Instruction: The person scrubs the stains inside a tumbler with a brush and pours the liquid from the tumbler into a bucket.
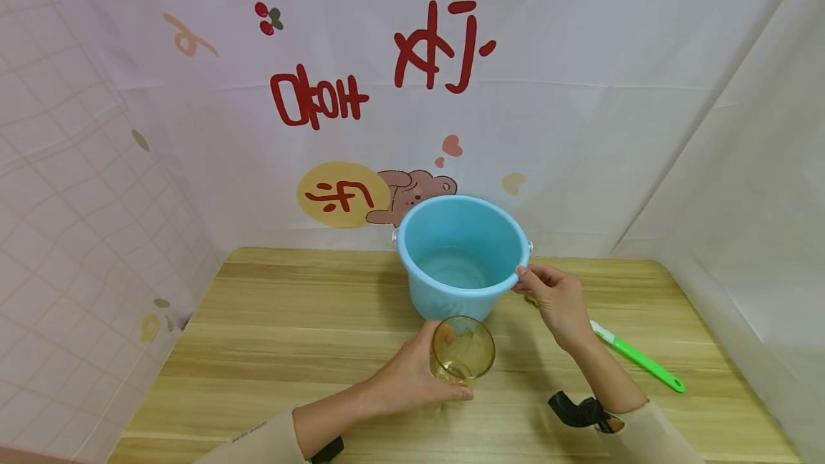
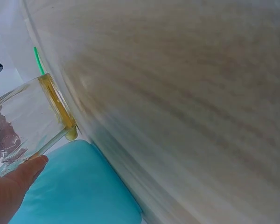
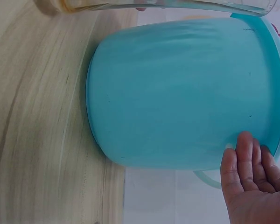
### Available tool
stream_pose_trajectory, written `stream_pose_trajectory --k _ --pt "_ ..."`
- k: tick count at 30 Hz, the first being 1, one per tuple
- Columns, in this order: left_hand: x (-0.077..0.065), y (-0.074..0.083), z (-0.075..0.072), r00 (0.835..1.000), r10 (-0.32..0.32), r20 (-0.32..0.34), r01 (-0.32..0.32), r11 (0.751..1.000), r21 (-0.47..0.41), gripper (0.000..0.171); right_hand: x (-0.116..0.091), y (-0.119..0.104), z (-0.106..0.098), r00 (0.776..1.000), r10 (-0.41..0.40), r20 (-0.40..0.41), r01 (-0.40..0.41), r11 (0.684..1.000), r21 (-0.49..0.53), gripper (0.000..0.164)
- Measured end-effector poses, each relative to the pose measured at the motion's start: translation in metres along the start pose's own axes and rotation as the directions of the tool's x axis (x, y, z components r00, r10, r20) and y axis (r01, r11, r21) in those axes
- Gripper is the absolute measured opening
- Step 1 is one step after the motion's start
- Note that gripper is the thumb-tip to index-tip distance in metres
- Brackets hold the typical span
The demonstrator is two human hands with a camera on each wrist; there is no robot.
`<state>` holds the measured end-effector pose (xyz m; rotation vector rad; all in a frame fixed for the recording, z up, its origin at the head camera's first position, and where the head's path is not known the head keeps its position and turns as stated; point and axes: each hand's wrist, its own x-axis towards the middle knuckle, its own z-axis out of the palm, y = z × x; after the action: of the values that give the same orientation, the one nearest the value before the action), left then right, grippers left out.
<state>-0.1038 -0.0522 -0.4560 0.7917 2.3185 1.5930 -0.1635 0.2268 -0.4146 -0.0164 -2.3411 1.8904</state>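
A light blue bucket point(image 1: 445, 304) stands upright on the wooden table, with what looks like a little clear liquid at its bottom. My right hand point(image 1: 559, 303) pinches the bucket's right rim, thumb on top; the right wrist view shows its fingers point(image 3: 245, 161) along the outer wall. In front of the bucket, my left hand point(image 1: 412, 371) grips a clear yellowish drinking glass point(image 1: 465, 349) round its left side. The left wrist view shows the thumb point(image 2: 28, 172) against the wall of the glass point(image 2: 32, 112). Whether the glass touches the table cannot be told.
To the right lies a tool with a green handle point(image 1: 647, 364) and a white neck; its far end is partly hidden behind my right hand. The wooden table point(image 1: 290, 328) meets a white printed curtain point(image 1: 580, 163) at the back, with more cloth on both sides.
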Motion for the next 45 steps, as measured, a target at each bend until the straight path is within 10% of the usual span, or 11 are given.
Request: stream_pose_trajectory --k 45 --pt "-0.0049 -0.0071 0.0064 0.997 -0.067 0.035 0.067 0.998 0.0 0.102 -0.002 0.0009 -0.0036 1.0 0.006 0.009 -0.006 1.0 -0.017 0.048"
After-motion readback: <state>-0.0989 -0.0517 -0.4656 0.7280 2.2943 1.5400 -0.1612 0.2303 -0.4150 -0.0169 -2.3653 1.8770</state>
